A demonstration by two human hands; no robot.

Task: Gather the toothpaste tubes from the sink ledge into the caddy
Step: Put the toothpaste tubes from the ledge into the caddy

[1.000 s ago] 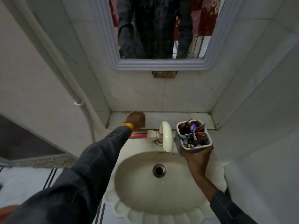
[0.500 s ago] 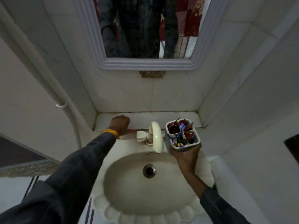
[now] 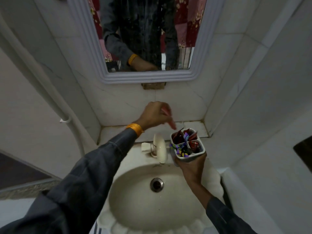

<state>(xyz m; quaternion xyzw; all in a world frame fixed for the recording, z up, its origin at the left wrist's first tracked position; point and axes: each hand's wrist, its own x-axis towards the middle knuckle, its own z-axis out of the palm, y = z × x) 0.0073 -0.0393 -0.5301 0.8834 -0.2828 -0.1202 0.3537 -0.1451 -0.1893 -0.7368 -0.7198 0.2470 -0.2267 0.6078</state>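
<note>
My left hand (image 3: 154, 115) is raised above the sink ledge (image 3: 194, 126) and is closed around a red toothpaste tube (image 3: 171, 123). The tube is blurred and its lower end points down toward the caddy. My right hand (image 3: 191, 168) grips the white four-compartment caddy (image 3: 190, 157) from below, just right of the tap. Red tubes stand in three of its compartments, and purple and yellow items fill the front left one.
A white tap (image 3: 159, 147) stands at the back of the oval basin (image 3: 135, 208), whose drain (image 3: 157, 184) sits in the middle. A framed mirror (image 3: 146, 31) hangs on the tiled wall above. A white pipe (image 3: 65, 119) runs down the left wall.
My left hand has lifted off the ledge with a red tube and swung right toward the caddy. My right hand keeps the caddy beside the tap.
</note>
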